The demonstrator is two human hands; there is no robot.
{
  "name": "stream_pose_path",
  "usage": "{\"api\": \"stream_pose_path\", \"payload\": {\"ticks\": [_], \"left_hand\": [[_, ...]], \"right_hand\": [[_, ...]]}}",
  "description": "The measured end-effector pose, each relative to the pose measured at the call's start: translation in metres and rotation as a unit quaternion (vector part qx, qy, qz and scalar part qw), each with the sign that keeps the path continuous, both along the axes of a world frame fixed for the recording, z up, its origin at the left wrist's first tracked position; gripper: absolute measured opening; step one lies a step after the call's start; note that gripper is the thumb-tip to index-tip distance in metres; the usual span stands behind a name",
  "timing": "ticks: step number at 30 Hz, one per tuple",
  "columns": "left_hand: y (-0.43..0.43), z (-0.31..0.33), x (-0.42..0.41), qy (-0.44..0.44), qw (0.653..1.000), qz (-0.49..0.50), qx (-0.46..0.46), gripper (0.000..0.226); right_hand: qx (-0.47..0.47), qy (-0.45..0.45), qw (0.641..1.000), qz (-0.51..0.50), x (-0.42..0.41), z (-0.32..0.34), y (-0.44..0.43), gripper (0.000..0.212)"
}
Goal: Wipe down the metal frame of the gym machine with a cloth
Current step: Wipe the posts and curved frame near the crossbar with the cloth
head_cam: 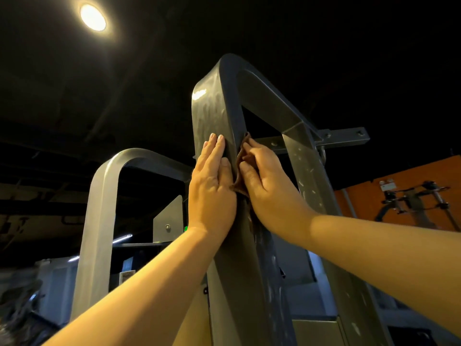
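Brown cloth (238, 171), seemingly soft and light, pinched in grip of right hand (264, 188) against stiff metal frame (214, 108); left hand (212, 188) flat, holding nothing.

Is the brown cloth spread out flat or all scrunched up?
Scrunched up. The cloth is bunched in folds, pinched by the right hand against the metal frame, not laid flat.

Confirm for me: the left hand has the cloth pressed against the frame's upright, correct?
Wrong hand. The head view shows the cloth gripped in the right hand, pressed against the frame's upright. The left hand lies flat on the upright's front face, fingers straight.
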State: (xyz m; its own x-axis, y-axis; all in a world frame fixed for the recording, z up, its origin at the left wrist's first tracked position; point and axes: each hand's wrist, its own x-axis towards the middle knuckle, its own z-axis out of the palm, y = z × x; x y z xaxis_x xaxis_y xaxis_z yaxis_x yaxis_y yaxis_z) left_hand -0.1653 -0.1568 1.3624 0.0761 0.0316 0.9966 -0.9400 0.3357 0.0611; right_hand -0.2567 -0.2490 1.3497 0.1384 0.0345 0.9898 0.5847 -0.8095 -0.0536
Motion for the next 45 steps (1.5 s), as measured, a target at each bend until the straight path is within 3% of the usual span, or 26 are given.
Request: {"api": "stream_pose_path", "payload": {"ticks": [8, 12, 17, 21, 24, 31, 36, 40, 42, 45], "left_hand": [[0.001, -0.004, -0.009, 0.012, 0.999, 0.041, -0.002, 0.044], [0.002, -0.010, -0.011, 0.009, 0.999, 0.050, 0.000, 0.044], [0.002, -0.027, -0.007, 0.007, 0.999, 0.040, 0.002, 0.049], [0.001, -0.055, -0.007, -0.005, 0.999, 0.038, 0.032, 0.053], [0.001, -0.069, -0.005, -0.001, 0.999, 0.032, 0.023, 0.053], [0.002, -0.069, -0.006, 0.000, 0.996, 0.090, -0.004, 0.047], [0.002, -0.071, -0.005, -0.005, 1.000, 0.031, 0.000, 0.047], [0.001, -0.070, -0.005, -0.001, 1.000, 0.025, -0.012, 0.042], [0.001, -0.071, -0.002, -0.004, 1.000, 0.023, -0.017, 0.042], [0.000, -0.071, -0.001, -0.002, 1.000, 0.021, -0.014, 0.044]], "right_hand": [[-0.095, 0.028, 0.987, -0.127, -0.003, -0.089, -0.019, 0.058], [-0.069, 0.045, 0.993, -0.079, -0.006, -0.068, -0.017, 0.058], [0.004, -0.001, 1.000, -0.018, 0.003, -0.035, 0.000, 0.045], [-0.102, -0.075, 0.986, -0.106, 0.008, -0.060, -0.006, 0.048], [-0.178, -0.041, 0.979, -0.092, 0.007, -0.055, -0.026, 0.052], [-0.015, -0.035, 0.999, 0.009, 0.012, 0.001, -0.011, 0.040], [-0.155, -0.065, 0.985, -0.041, 0.019, -0.061, -0.027, 0.048], [-0.311, -0.083, 0.941, -0.101, 0.014, -0.072, -0.058, 0.050], [-0.323, -0.062, 0.938, -0.109, 0.012, -0.059, -0.062, 0.052], [-0.236, -0.032, 0.967, -0.089, 0.010, -0.028, -0.049, 0.054]]}}
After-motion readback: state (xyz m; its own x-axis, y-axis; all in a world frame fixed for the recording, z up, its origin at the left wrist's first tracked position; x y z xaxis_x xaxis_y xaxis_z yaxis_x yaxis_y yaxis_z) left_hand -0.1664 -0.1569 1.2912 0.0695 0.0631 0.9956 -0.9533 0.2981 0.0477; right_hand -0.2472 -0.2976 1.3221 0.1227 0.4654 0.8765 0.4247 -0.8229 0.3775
